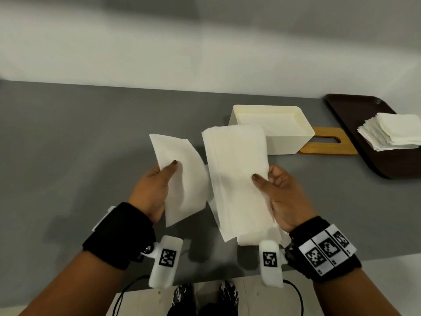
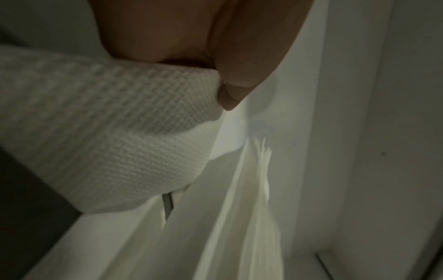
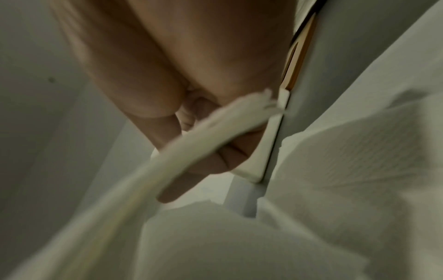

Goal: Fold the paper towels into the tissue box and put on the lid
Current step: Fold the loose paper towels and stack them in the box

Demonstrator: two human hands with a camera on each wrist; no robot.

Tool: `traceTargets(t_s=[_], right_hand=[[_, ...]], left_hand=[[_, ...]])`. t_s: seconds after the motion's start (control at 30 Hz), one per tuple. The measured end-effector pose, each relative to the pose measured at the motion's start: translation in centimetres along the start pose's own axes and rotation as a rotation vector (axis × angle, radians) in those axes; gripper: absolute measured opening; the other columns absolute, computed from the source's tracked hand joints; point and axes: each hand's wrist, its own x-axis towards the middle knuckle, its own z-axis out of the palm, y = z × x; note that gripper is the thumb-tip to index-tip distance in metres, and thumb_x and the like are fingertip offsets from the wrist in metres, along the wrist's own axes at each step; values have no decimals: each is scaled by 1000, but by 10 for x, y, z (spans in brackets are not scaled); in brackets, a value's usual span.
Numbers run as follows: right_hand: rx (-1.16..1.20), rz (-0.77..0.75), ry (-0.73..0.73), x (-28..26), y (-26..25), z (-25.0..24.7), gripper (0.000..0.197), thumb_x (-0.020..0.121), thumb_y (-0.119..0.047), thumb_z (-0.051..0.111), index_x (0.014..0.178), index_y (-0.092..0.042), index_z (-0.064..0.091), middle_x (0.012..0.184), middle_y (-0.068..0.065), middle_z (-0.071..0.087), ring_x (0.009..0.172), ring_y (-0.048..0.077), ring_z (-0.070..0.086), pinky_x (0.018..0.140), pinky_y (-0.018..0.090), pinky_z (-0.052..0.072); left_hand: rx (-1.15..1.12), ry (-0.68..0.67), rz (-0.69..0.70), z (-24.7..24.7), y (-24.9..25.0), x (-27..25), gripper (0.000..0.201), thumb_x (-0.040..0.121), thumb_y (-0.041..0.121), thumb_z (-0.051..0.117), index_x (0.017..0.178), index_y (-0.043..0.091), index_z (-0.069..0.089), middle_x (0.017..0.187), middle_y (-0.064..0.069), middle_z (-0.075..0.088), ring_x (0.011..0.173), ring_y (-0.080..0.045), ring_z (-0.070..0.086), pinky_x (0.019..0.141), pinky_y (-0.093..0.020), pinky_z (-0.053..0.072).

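Note:
My left hand [image 1: 157,185] pinches a folded white paper towel [image 1: 182,176], thumb on top, above the grey table. My right hand [image 1: 276,192] grips a thicker stack of folded towels [image 1: 239,179], thumb across its face. In the left wrist view the waffle-textured towel [image 2: 107,123] lies under the thumb [image 2: 239,79]. In the right wrist view the stack's edge [image 3: 191,147] curves across the fingers [image 3: 203,161]. The cream tissue box [image 1: 284,140] stands open behind the stack. Its wooden lid [image 1: 328,142] with a slot lies flat to the box's right.
A dark brown tray [image 1: 373,137] at the right edge of the grey table [image 1: 79,144] carries a pile of unfolded white towels [image 1: 391,131]. A pale wall runs behind the table. The table's near edge and my shoes [image 1: 205,297] are below.

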Motion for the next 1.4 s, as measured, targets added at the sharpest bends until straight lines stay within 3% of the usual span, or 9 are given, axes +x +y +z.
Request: traceTargets(t_s=[0.37, 0.53, 0.67, 0.87, 0.93, 1.03, 1.2, 1.33, 1.4], right_hand=[[-204, -70, 16, 0, 3, 38, 16, 92, -9, 64, 107, -7, 64, 101, 7, 76, 97, 25, 72, 93, 46, 55], [1, -66, -14, -4, -13, 31, 21, 93, 3, 56, 113, -4, 60, 104, 5, 75, 100, 20, 70, 94, 37, 54], [165, -12, -102, -8, -27, 27, 39, 91, -3, 55, 130, 1, 52, 128, 19, 64, 119, 36, 61, 102, 50, 48], [370, 49, -235, -14, -47, 23, 40, 87, -11, 53, 127, -10, 59, 119, 11, 69, 104, 26, 68, 92, 44, 55], [380, 80, -228, -14, -44, 21, 42, 88, -13, 54, 130, -9, 59, 122, 11, 68, 107, 27, 67, 93, 46, 55], [407, 149, -219, -14, -38, 17, 47, 92, -16, 54, 139, -8, 51, 132, 16, 61, 112, 32, 64, 93, 50, 54], [460, 169, -207, -10, -44, 1, 48, 91, -20, 56, 138, -12, 54, 132, 13, 62, 120, 33, 60, 102, 55, 46], [444, 131, -211, -8, -56, -2, 37, 90, -17, 50, 123, -14, 65, 121, 9, 70, 107, 27, 69, 92, 49, 55], [435, 151, -246, -8, -55, 5, 36, 91, -14, 48, 122, -12, 66, 123, 12, 68, 109, 30, 67, 94, 50, 54]], left_hand=[[-143, -262, -41, 50, 0, -18, 56, 94, 58, 33, 125, 20, 60, 117, -5, 72, 106, -19, 69, 82, -32, 58], [-171, -179, -80, 47, -2, -13, 61, 87, 71, 36, 119, 27, 65, 114, -1, 74, 107, -20, 69, 91, -41, 52], [-155, -80, -128, 45, -5, -8, 53, 90, 61, 47, 121, 22, 64, 111, -4, 74, 106, -25, 69, 95, -44, 51], [-137, -84, -180, 47, -10, -6, 28, 93, 33, 60, 112, 14, 67, 91, 0, 78, 85, -20, 74, 82, -37, 55], [-133, -95, -184, 48, -10, -6, 25, 93, 32, 59, 109, 15, 67, 89, 0, 78, 79, -18, 75, 76, -36, 56], [-122, -78, -183, 49, -10, -7, 33, 94, 31, 59, 118, 10, 66, 108, -9, 74, 99, -28, 70, 92, -43, 53], [-83, -14, -208, 43, -17, 0, 38, 94, 37, 57, 122, 11, 62, 117, -13, 69, 107, -33, 65, 90, -43, 51], [-111, -80, -210, 41, -22, 3, 30, 98, 32, 52, 114, 11, 66, 98, -6, 76, 85, -22, 72, 70, -32, 58], [-127, -139, -209, 45, -21, -1, 30, 99, 30, 49, 113, 11, 67, 97, -4, 77, 84, -19, 74, 73, -32, 60]])
